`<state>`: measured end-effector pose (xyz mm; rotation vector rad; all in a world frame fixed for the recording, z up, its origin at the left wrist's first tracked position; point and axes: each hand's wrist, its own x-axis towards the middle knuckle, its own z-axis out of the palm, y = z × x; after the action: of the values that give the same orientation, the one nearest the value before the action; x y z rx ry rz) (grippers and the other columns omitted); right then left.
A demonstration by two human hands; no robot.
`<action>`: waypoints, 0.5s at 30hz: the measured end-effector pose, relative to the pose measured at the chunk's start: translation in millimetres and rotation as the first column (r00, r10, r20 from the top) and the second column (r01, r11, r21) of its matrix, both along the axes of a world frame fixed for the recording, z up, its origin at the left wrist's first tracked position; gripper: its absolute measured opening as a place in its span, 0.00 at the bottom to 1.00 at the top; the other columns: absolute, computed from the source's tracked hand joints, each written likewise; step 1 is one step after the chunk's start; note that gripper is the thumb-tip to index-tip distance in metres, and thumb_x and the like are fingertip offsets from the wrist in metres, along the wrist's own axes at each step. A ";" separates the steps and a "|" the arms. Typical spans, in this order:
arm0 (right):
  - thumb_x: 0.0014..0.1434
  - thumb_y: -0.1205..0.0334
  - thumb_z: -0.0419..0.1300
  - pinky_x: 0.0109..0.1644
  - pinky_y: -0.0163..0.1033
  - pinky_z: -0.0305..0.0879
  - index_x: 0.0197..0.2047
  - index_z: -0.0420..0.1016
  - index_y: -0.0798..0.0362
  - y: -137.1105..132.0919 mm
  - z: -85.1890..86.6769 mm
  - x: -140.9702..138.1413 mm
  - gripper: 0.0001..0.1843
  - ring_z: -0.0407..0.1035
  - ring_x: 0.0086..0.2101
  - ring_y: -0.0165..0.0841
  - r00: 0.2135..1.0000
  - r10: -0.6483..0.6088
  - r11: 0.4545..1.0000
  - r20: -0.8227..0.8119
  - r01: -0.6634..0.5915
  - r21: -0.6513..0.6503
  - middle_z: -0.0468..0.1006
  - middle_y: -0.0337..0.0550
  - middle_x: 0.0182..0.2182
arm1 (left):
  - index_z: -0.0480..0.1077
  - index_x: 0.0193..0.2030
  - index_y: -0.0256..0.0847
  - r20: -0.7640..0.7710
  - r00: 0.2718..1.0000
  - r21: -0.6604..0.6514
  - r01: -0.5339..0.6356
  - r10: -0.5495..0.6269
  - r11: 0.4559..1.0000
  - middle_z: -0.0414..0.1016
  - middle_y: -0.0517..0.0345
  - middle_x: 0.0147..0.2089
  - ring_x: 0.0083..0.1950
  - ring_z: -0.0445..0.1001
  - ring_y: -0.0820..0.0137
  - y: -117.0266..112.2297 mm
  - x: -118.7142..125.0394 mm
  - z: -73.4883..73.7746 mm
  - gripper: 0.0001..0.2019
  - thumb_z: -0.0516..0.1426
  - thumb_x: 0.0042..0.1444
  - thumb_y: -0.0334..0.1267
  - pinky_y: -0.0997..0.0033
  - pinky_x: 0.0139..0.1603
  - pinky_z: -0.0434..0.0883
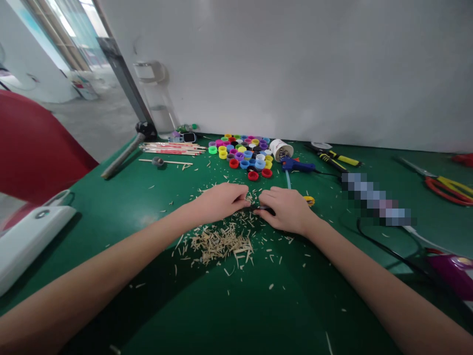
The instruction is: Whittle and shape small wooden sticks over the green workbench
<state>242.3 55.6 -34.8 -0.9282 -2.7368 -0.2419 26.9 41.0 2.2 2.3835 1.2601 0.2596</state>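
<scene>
My left hand (pixel 220 202) is closed in a pinch above the green table (pixel 229 315); anything between its fingers is hidden. My right hand (pixel 286 209) faces it a short way to the right, fingers curled around a small dark object (pixel 266 209) that shows only in part. Thin pale wood shavings lie under and around both hands, and a heap of wood shavings (pixel 220 242) sits just in front of them. Behind my right hand a bit of a yellow object (pixel 309 200) peeks out, its kind unclear.
Coloured bottle caps (pixel 239 156) cluster at the back, beside a tipped white cup (pixel 281 149) and a blue glue gun (pixel 297 165). Packaged sticks (pixel 173 147) and a hammer (pixel 123 154) lie left, a white box (pixel 35 239) nearer. Scissors (pixel 449 187) and cables are at right.
</scene>
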 end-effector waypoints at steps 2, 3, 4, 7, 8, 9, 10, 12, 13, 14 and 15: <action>0.63 0.51 0.49 0.28 0.37 0.41 0.28 0.62 0.52 0.4 -0.5 0.2 0.16 0.59 0.28 0.30 1.000 0.012 1.000 0.000 -0.012 0.001 0.70 0.38 0.25 | 0.54 0.26 0.42 -0.008 1.000 -0.004 0.018 -0.018 1.000 0.63 0.61 0.25 0.24 0.58 0.73 0.1 0.1 0.5 0.13 0.49 0.61 0.42 0.70 0.24 0.53; 0.63 0.51 0.49 0.28 0.37 0.42 0.28 0.62 0.52 0.3 -1.2 0.4 0.16 0.59 0.28 0.30 1.000 0.012 1.000 -0.003 -0.012 0.010 0.70 0.39 0.25 | 0.54 0.26 0.42 -0.010 1.000 -0.002 0.023 -0.023 1.000 0.63 0.61 0.25 0.24 0.58 0.74 0.3 -0.1 0.7 0.13 0.50 0.61 0.42 0.70 0.24 0.53; 0.63 0.51 0.49 0.28 0.37 0.42 0.28 0.63 0.52 0.0 -2.1 0.7 0.16 0.59 0.28 0.30 1.000 0.009 1.000 -0.012 -0.008 0.023 0.70 0.39 0.25 | 0.54 0.26 0.42 -0.010 1.000 -0.001 0.024 -0.024 1.000 0.63 0.61 0.25 0.24 0.59 0.74 0.7 -0.4 1.0 0.13 0.50 0.61 0.42 0.70 0.24 0.53; 0.62 0.51 0.50 0.28 0.36 0.44 0.29 0.64 0.52 -1.6 -5.3 2.2 0.16 0.58 0.27 0.30 0.998 -0.001 0.998 -0.060 0.005 0.070 0.69 0.39 0.24 | 0.55 0.27 0.42 0.001 1.000 -0.024 0.001 -0.001 1.000 0.64 0.61 0.25 0.24 0.59 0.74 2.1 -2.8 1.3 0.13 0.50 0.61 0.42 0.70 0.24 0.54; 0.62 0.51 0.50 0.28 0.36 0.44 0.29 0.64 0.52 -2.3 -6.2 2.8 0.16 0.58 0.27 0.30 0.997 -0.003 0.996 -0.074 0.010 0.087 0.69 0.39 0.24 | 0.56 0.27 0.42 0.005 1.000 -0.038 -0.007 0.007 0.999 0.64 0.61 0.26 0.24 0.59 0.74 2.6 -3.8 1.1 0.12 0.50 0.61 0.43 0.70 0.24 0.54; 0.62 0.52 0.50 0.29 0.36 0.45 0.28 0.65 0.52 -2.9 -6.9 3.5 0.15 0.58 0.27 0.30 0.996 -0.006 0.995 -0.085 0.015 0.102 0.69 0.39 0.24 | 0.57 0.28 0.42 0.007 1.000 -0.048 -0.015 0.015 0.999 0.65 0.61 0.26 0.24 0.59 0.74 3.2 -4.9 0.9 0.12 0.50 0.61 0.43 0.70 0.24 0.54; 0.62 0.52 0.50 0.29 0.37 0.45 0.28 0.65 0.52 -3.4 -7.4 4.2 0.15 0.58 0.27 0.30 0.996 -0.011 0.993 -0.092 0.022 0.117 0.68 0.40 0.24 | 0.57 0.28 0.42 0.007 1.000 -0.055 -0.021 0.021 0.998 0.65 0.60 0.26 0.24 0.59 0.74 3.7 -6.0 0.5 0.12 0.50 0.61 0.43 0.70 0.24 0.54; 0.62 0.53 0.50 0.29 0.37 0.45 0.28 0.65 0.52 -4.2 -7.8 5.5 0.15 0.58 0.27 0.30 0.994 -0.021 0.989 -0.103 0.036 0.142 0.68 0.40 0.24 | 0.58 0.29 0.42 0.008 0.999 -0.063 -0.032 0.032 0.998 0.66 0.60 0.26 0.24 0.60 0.74 4.7 -7.9 -0.3 0.12 0.50 0.60 0.44 0.71 0.23 0.54; 0.62 0.53 0.51 0.28 0.37 0.45 0.28 0.65 0.52 -4.5 -7.8 5.9 0.15 0.57 0.26 0.30 0.994 -0.023 0.988 -0.105 0.038 0.150 0.68 0.40 0.24 | 0.59 0.29 0.42 0.009 0.999 -0.068 -0.036 0.037 0.997 0.66 0.60 0.27 0.24 0.60 0.74 5.2 -8.6 -0.7 0.12 0.50 0.60 0.45 0.71 0.23 0.54; 0.62 0.53 0.51 0.28 0.37 0.45 0.28 0.65 0.52 -4.7 -7.8 6.2 0.15 0.57 0.26 0.30 0.994 -0.023 0.987 -0.104 0.038 0.153 0.68 0.39 0.24 | 0.59 0.29 0.42 0.009 0.999 -0.074 -0.038 0.039 0.997 0.66 0.60 0.27 0.24 0.60 0.74 5.6 -9.2 -1.0 0.12 0.50 0.60 0.45 0.71 0.24 0.55; 0.62 0.52 0.51 0.28 0.37 0.45 0.28 0.65 0.52 -4.8 -7.8 6.4 0.15 0.57 0.27 0.30 0.995 -0.022 0.987 -0.101 0.037 0.154 0.67 0.39 0.24 | 0.59 0.29 0.42 0.009 0.999 -0.079 -0.040 0.040 0.996 0.67 0.59 0.27 0.24 0.60 0.74 6.0 -9.6 -1.3 0.11 0.50 0.60 0.45 0.71 0.24 0.55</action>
<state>248.6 50.9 -42.5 -0.9128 -2.5730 -0.3982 17.3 47.0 1.0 2.2901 1.2905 0.2300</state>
